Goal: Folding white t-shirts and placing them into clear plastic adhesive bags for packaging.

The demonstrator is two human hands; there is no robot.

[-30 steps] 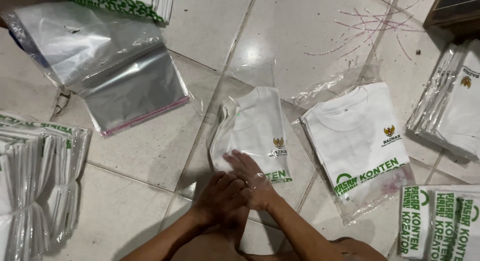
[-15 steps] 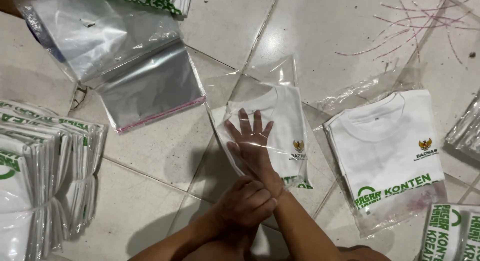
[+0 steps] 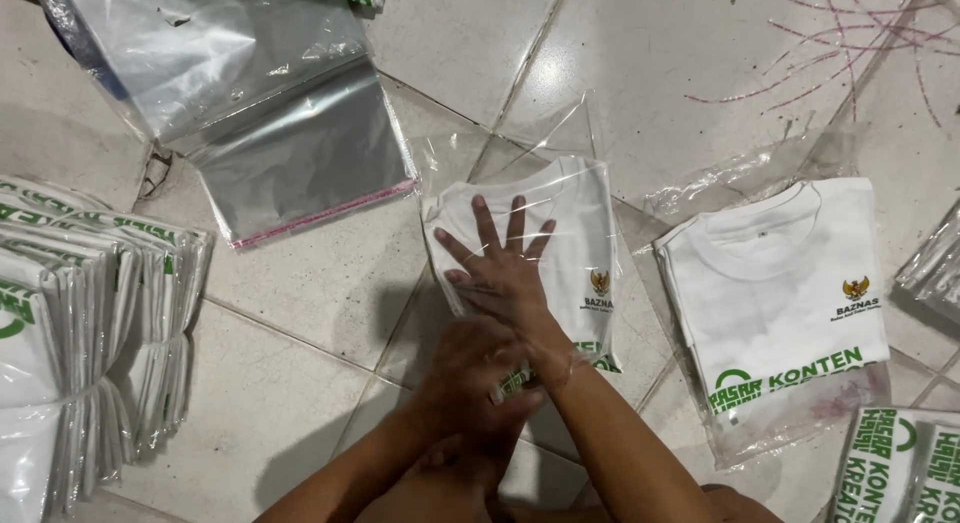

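Note:
A folded white T-shirt with green print and a small chest emblem lies in a clear plastic bag on the tiled floor. My right hand lies flat on the shirt with its fingers spread. Plastic wrinkles around its wrist, and I cannot tell whether the hand is inside the bag. My left hand is closed on the bag's near end, just behind the right wrist.
Another bagged white T-shirt lies to the right. A pile of bagged shirts stands at the left edge, and more sit at the bottom right. Empty clear bags lie at the top left. Thin pink strips litter the floor at the top right.
My right hand has slid forward from the shirt's near edge to its middle and spread its fingers. My left hand stays at the bag's near end.

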